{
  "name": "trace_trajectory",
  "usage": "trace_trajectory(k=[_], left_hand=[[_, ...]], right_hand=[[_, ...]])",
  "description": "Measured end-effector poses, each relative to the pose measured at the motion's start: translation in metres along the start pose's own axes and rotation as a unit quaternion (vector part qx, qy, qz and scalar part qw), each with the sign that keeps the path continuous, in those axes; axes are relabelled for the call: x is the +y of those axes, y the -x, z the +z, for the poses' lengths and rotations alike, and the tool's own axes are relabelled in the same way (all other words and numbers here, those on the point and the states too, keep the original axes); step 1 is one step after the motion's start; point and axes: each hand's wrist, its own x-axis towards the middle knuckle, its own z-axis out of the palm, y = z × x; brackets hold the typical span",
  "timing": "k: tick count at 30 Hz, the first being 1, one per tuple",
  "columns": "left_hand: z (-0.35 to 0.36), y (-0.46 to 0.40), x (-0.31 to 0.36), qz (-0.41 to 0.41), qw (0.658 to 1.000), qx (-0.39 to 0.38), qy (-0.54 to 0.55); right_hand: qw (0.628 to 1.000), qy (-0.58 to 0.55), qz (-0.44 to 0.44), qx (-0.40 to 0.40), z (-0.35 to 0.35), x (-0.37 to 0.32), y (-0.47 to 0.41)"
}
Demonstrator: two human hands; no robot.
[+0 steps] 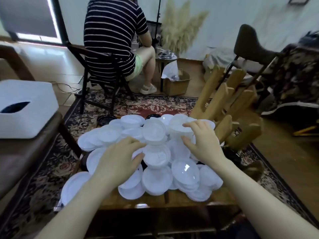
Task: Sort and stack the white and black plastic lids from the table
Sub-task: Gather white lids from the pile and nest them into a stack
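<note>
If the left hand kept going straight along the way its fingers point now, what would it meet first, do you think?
The left hand points up and right into the heap, so it would likely meet the white lids right at its fingertips; it may already touch them, though depth is hard to judge.

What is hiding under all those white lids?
Black lids peek out at the far edge of the white lids, and the wooden table shows in front. Anything deeper is covered.

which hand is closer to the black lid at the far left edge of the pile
Left. The left hand rests on white lids in the pile's middle, below and a little right of the black lid. The right hand is farther right, across the pile.
</note>
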Motion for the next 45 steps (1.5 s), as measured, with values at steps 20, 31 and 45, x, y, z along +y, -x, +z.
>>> trace_trajectory(k=[20, 31, 45], left_hand=[[0.011, -0.021, -0.034, -0.043, 0.999, 0.021, -0.007], [0.015, -0.018, -0.025, -0.03, 0.999, 0.031, 0.017], [-0.004, -0.022, -0.023, -0.066, 0.896, 0.14, 0.417]], right_hand=[[0.992, 0.054, 0.023, 0.113, 0.069, -0.042, -0.07], [0.991, 0.013, 0.035, 0.129, 0.059, -0.04, -0.058], [0.933, -0.295, 0.185, -0.086, 0.024, -0.059, -0.018]])
